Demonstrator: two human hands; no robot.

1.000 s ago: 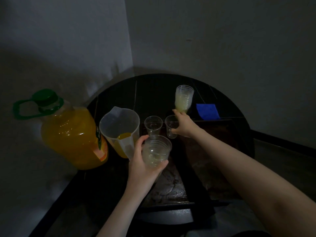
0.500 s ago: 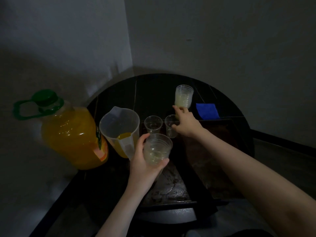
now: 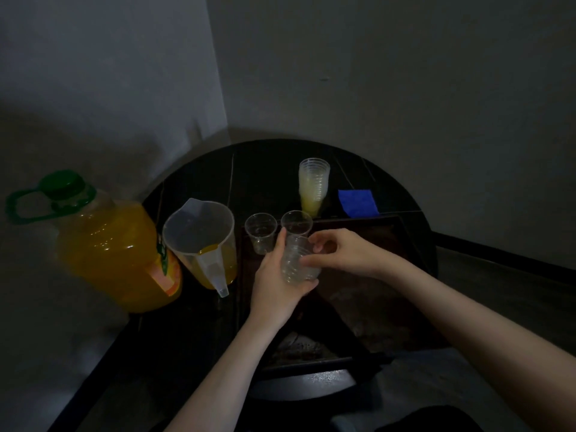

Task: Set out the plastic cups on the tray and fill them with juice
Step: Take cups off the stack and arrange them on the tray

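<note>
The right hand (image 3: 338,255) has left the tray cup (image 3: 296,224), now gripping the left hand's (image 3: 277,288) (clasped) cup stack (image 3: 297,260).

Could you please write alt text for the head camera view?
Both hands, left and right, hold a stack of clear cups over a dark tray where two empty cups stand. A jug and juice bottle stand left.

Dim, grainy; faint light upper left; wide-angle bending at edges.
</note>
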